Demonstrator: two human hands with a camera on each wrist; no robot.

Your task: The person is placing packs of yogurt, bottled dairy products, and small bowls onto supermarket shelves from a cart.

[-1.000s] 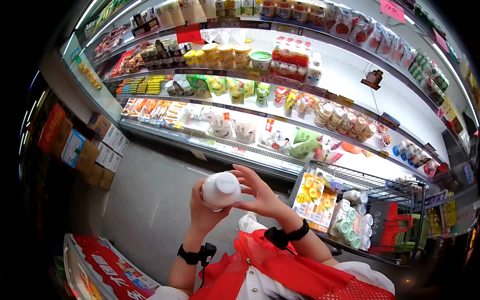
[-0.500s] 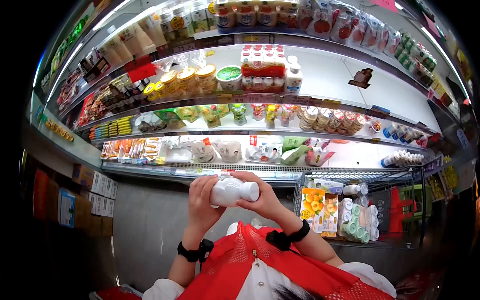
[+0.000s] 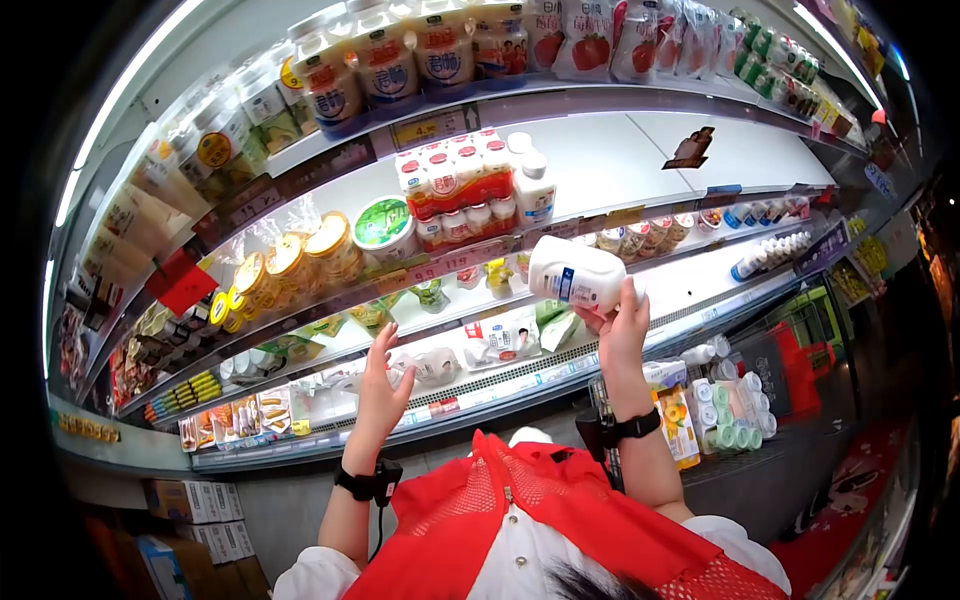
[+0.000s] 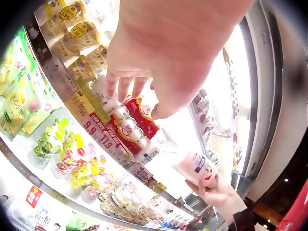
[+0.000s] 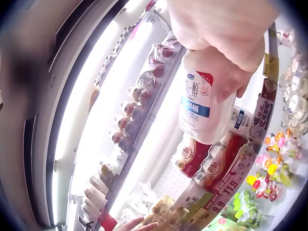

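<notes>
My right hand (image 3: pixel 625 335) grips a white plastic yogurt bottle (image 3: pixel 575 272) by its neck end and holds it tilted on its side before the shelf. In the right wrist view the bottle (image 5: pixel 204 98) shows a blue band and a red corner on its label. Raised at the left, my left hand (image 3: pixel 380 395) has its fingers spread and holds nothing. Behind both hands, on the middle shelf, stand red-wrapped packs of small bottles (image 3: pixel 455 190) and a similar white bottle (image 3: pixel 535 192) beside them.
A green-lidded tub (image 3: pixel 383 226) and yellow-lidded tubs (image 3: pixel 328 245) line the same shelf. Larger jars (image 3: pixel 385 60) stand on the shelf above. At the lower right, a shopping cart holds a carton with orange fruit (image 3: pixel 680 425) and bottle packs (image 3: pixel 735 410). Cardboard boxes (image 3: pixel 200 500) sit at lower left.
Both hands were on the bottle low before the body; now the left hand has let go, and the right has carried it up and right toward the shelf. The shelves appear closer.
</notes>
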